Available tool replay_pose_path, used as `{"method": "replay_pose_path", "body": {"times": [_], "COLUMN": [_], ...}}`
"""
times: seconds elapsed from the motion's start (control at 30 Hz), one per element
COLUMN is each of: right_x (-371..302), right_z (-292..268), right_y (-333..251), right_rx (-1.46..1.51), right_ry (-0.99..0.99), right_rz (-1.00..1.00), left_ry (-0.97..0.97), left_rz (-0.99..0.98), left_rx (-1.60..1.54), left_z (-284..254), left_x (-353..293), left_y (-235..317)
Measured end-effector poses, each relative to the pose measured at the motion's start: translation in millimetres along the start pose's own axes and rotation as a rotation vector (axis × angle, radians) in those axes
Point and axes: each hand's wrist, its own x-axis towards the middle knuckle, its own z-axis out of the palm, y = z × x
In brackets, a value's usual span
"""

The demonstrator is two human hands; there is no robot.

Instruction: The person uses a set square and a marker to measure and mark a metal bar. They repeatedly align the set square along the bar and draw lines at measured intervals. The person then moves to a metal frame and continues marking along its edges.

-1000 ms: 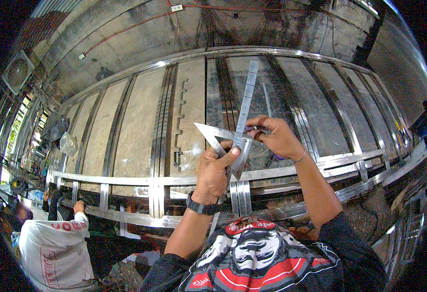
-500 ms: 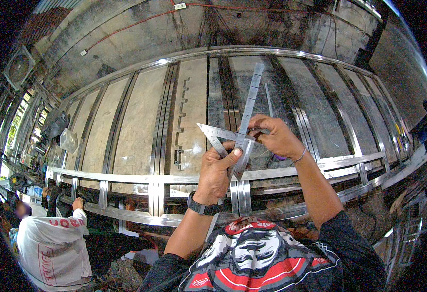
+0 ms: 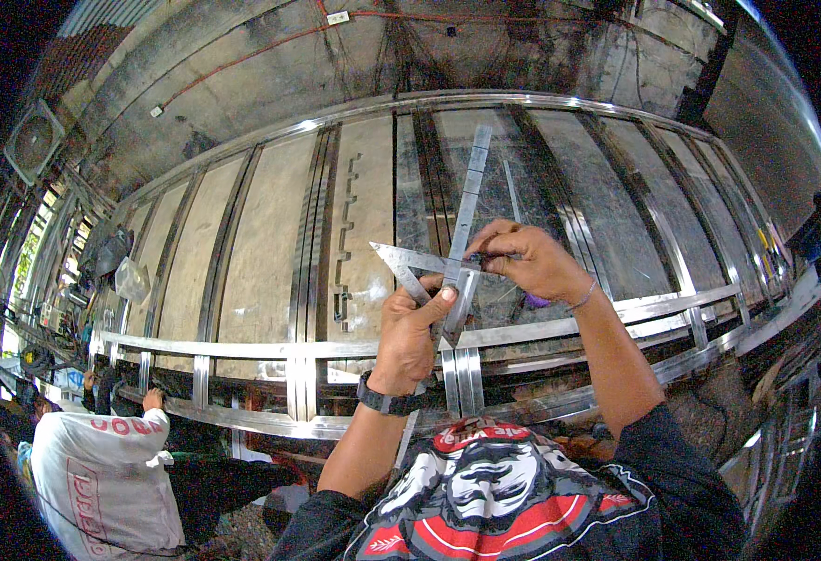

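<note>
A steel combination square [image 3: 471,178] is held over the metal frame, its graduated blade pointing away from me and its triangular head [image 3: 401,259] pointing left. My left hand [image 3: 412,341], with a dark watch at the wrist, is closed round the head, thumb pressed on the metal. On the other side, my right hand [image 3: 537,262] pinches a small dark part of the square beside the blade, where head and blade meet. Its fingertips partly hide that part. Beneath both hands lies the frame's near rail [image 3: 354,348].
The large metal frame has several crossbars over board panels [image 3: 280,224]. A thin metal strip [image 3: 511,192] and a row of notched pieces [image 3: 343,243] lie on it. At the left, a person in a white shirt [image 3: 102,477] rests a hand on the frame. A fan [image 3: 38,140] stands at far left.
The square and both my hands have shifted slightly left in the picture. The blade sits a little lower relative to the head. My right hand still pinches at the joint.
</note>
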Motion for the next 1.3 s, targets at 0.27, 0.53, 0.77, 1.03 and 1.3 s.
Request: {"method": "replay_pose_path", "body": {"times": [0.27,0.53,0.77,1.03,1.3], "right_x": [-10.5,-32.7,-13.7,-5.8,1.6], "right_z": [-7.1,32.2,70.6,72.3,52.9], "right_y": [15.2,3.4,-6.0,-6.2,16.3], "right_rx": [-0.051,0.398,0.584,0.404,0.533], "right_ry": [0.062,0.400,0.495,0.606,0.679], "right_rz": [-0.038,0.341,0.332,0.310,0.315], "left_ry": [0.029,0.027,0.037,-0.035,0.011], "left_rz": [-0.023,-0.035,-0.061,-0.080,-0.106], "left_rx": [-0.008,0.002,-0.001,0.160,0.326], "left_z": [-2.7,-3.8,2.2,-10.4,-38.4], "left_x": [2.3,6.2,10.6,14.8,-15.5], "left_y": [0.3,2.5,-5.0,-4.3,-31.9]}}
